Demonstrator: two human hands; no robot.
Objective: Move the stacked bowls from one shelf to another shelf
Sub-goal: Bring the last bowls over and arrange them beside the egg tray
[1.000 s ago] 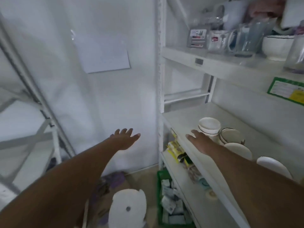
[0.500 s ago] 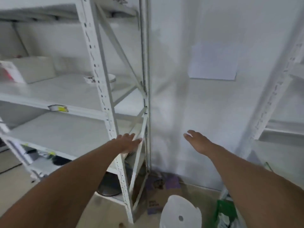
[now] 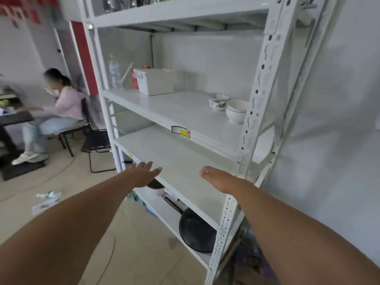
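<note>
On flat metal shelf [image 3: 185,108], two round glossy bowls [image 3: 236,113].

Bare shelf board [image 3: 181,159] ahead; upright post [image 3: 257,93] just right of two bowls [image 3: 228,106].

**Around the white rack**

A white box [image 3: 156,81] sits at the back left of the upper shelf, with a red can [image 3: 134,79] touching its left side and a clear bottle [image 3: 114,72] further left. A green and yellow label [image 3: 181,131] is stuck on that shelf's front edge. On the lowest shelf lies a black frying pan [image 3: 196,233]. At left, a person in a pink top [image 3: 61,103] sits on a chair beside a dark table [image 3: 14,119].
</note>
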